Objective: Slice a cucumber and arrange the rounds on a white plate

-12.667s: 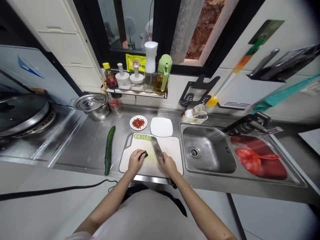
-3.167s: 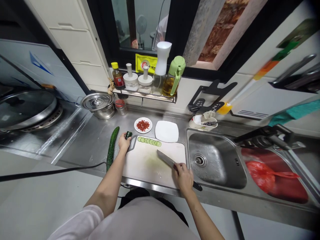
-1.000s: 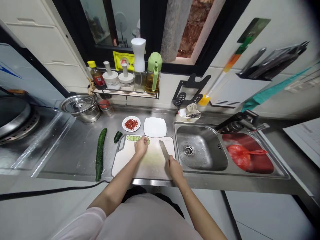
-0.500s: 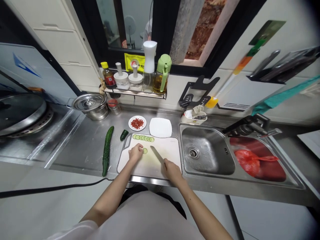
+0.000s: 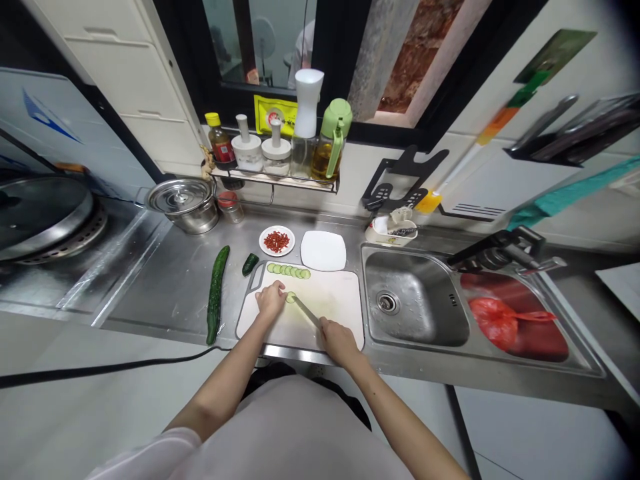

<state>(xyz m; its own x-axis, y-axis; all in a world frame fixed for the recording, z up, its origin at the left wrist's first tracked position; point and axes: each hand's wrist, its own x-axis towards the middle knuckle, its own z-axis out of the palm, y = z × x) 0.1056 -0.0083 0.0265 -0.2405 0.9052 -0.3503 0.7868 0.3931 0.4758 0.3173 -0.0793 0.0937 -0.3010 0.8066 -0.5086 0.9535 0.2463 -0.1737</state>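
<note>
My right hand (image 5: pixel 341 341) is closed round the handle of a kitchen knife (image 5: pixel 307 311). The blade slants up to the left, its tip at a pale green cucumber slice (image 5: pixel 291 297) on the white cutting board (image 5: pixel 320 327). At the slice's left edge are the curled fingertips of my left hand (image 5: pixel 271 299), which steady it. Along the board's far edge runs a row of overlapping cucumber slices (image 5: pixel 289 271). A short dark cucumber piece (image 5: pixel 251 264) lies just beyond the board's upper left corner, and a long whole cucumber (image 5: pixel 218 293) rests to the left on the steel counter.
Behind the board are a small plate of chopped red chili (image 5: pixel 277 241) and a white square plate (image 5: pixel 323 251). A steel sink (image 5: pixel 415 300) adjoins on the right, with a red plastic bag (image 5: pixel 495 323) in its second basin. A lidded pot (image 5: pixel 185 203) stands back left, below seasoning jars (image 5: pixel 247 153).
The knife has moved left, bringing its tip from beside the cucumber slice onto it. My left hand stays by the slice. The whole view has shifted slightly.
</note>
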